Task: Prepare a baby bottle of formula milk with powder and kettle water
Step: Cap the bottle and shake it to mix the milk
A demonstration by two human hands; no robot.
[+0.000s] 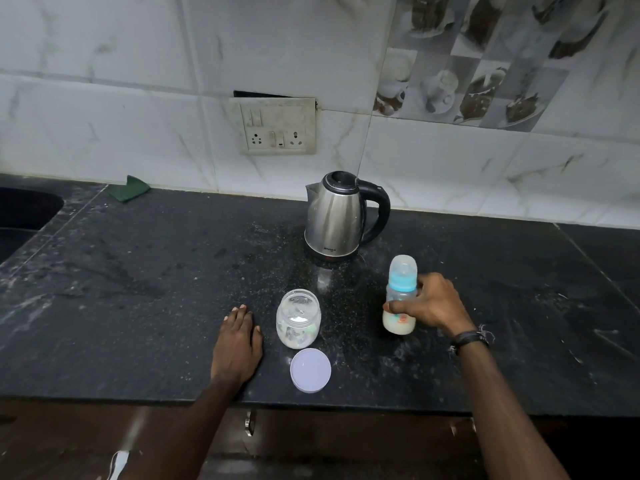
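Nearest the counter edge lies a round, pale lilac lid (310, 370), flat on the speckled black stone countertop (138, 289). Just beyond it stands a clear plastic jar (298, 318), open-topped, with white powder in the bottom. The left hand (239, 342) rests palm-down beside the jar, fingers straight and relaxed — holding nothing. To the right, the right hand (431, 303) curls around a translucent baby bottle (400, 296) standing upright on the stone — blue collar, domed cap, milky liquid in its lower part. Farther back sits a brushed steel kettle (334, 216) with a black handle and lid. A green cloth (129, 188) lies against the marbled white wall tiles (121, 109).
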